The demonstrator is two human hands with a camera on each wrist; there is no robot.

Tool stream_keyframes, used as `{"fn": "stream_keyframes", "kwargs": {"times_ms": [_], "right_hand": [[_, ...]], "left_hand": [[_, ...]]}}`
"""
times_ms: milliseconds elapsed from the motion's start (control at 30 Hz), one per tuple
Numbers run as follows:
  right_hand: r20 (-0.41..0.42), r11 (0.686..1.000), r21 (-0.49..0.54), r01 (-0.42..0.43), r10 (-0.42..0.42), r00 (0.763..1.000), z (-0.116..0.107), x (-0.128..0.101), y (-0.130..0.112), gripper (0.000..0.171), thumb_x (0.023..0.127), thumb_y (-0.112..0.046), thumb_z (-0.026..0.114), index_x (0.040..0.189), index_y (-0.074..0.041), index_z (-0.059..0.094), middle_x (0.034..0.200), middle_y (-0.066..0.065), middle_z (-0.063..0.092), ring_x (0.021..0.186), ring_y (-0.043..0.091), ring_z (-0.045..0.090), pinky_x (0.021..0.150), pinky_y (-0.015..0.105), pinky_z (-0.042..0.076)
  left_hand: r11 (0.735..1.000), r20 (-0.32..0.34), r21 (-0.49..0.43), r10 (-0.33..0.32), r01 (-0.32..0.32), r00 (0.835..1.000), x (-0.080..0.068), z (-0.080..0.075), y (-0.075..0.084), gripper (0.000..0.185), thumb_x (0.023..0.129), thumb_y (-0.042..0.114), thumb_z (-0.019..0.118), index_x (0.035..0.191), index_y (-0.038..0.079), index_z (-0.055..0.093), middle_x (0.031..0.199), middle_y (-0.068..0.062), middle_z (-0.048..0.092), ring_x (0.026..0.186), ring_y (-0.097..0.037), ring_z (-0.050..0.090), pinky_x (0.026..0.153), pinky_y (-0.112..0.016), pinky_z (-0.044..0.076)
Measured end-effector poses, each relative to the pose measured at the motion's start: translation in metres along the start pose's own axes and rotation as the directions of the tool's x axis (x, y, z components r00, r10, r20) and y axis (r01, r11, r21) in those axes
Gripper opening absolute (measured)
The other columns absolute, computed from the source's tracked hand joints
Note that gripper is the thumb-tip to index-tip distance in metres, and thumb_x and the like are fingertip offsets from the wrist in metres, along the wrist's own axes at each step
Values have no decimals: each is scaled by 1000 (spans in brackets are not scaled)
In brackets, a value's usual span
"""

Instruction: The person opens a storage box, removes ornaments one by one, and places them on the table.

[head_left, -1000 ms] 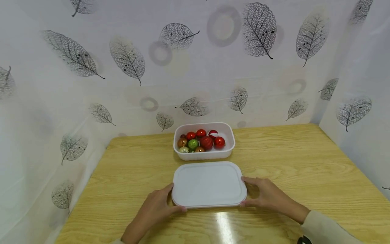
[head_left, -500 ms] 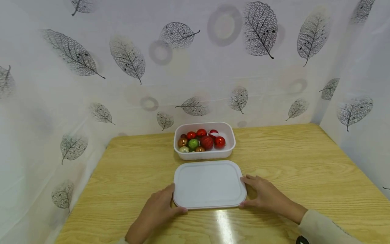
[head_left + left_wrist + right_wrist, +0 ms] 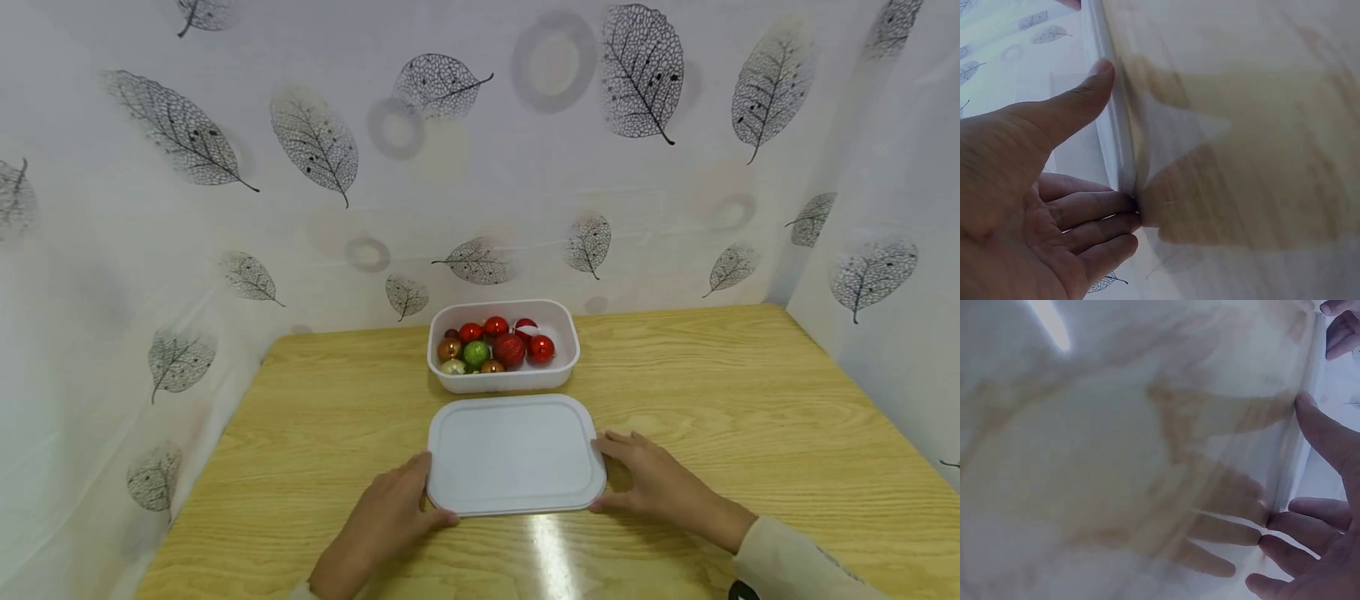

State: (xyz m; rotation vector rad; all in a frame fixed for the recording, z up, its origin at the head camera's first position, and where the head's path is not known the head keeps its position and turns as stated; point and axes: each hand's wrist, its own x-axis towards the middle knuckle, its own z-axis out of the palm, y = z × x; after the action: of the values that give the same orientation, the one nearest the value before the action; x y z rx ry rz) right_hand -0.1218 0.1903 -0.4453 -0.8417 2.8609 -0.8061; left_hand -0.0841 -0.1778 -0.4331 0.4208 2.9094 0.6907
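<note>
A white rectangular lid (image 3: 514, 454) lies low over the wooden table (image 3: 750, 400) in front of me. My left hand (image 3: 416, 496) grips its left edge, thumb at the front corner. My right hand (image 3: 622, 471) holds the right edge the same way. In the left wrist view, the thumb and fingers of my left hand (image 3: 1110, 140) close on the lid's rim (image 3: 1113, 106). The right wrist view has my right hand (image 3: 1291, 464) pinching the rim (image 3: 1311, 369). Behind the lid stands an open white box (image 3: 502, 381) with several red, green and gold baubles (image 3: 508, 350).
Walls covered in white sheeting with a leaf print (image 3: 315, 142) close off the table at the back, left and right. Bare wood lies to either side of the box and lid.
The lid has shifted slightly away from me, toward the box, with both hands following it. The box has not moved.
</note>
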Motion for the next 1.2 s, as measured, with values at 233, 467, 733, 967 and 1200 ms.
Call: {"fn": "stream_keyframes", "kwargs": {"times_ms": [233,467,733,967,1200], "right_hand": [[-34,997,-24,72,-72,997,-18,8,0,70,76,-35,90,126,7,64,125,22,67,114,40,65,95,53,57],[-101,997,65,40,-33,994,-41,26,-3,58,85,-25,84,128,8,64,124,22,67,110,41,66,91,53,59],[-122,989,148,29,-11,992,-58,57,-8,51,89,-18,81,128,9,63,124,26,66,107,41,68,90,48,61],[-138,978,208,27,2,990,-68,87,-11,49,91,-17,79,128,11,62,123,27,66,105,40,69,91,48,61],[-105,970,241,-22,49,993,-69,114,-12,49,90,-18,79,127,10,63,123,26,67,106,40,69,89,46,62]], "left_hand": [[999,-68,8,-36,37,997,7,-13,4,64,89,45,76,131,-1,59,121,-15,69,105,-30,69,88,-47,60],[997,-108,-45,-72,67,992,25,-32,0,70,99,48,63,141,-7,53,120,-25,69,113,-39,66,100,-57,53],[990,-142,-131,-72,53,987,50,-45,-9,66,102,44,60,142,-8,51,136,-26,59,125,-42,58,104,-56,51],[968,-152,-230,-133,96,979,76,-51,-17,65,103,44,58,141,-9,51,132,-28,61,118,-40,64,101,-54,54],[923,-97,-331,-240,196,966,99,-53,-27,65,104,46,55,143,-6,51,121,-21,70,106,-32,70,91,-48,60]]}}
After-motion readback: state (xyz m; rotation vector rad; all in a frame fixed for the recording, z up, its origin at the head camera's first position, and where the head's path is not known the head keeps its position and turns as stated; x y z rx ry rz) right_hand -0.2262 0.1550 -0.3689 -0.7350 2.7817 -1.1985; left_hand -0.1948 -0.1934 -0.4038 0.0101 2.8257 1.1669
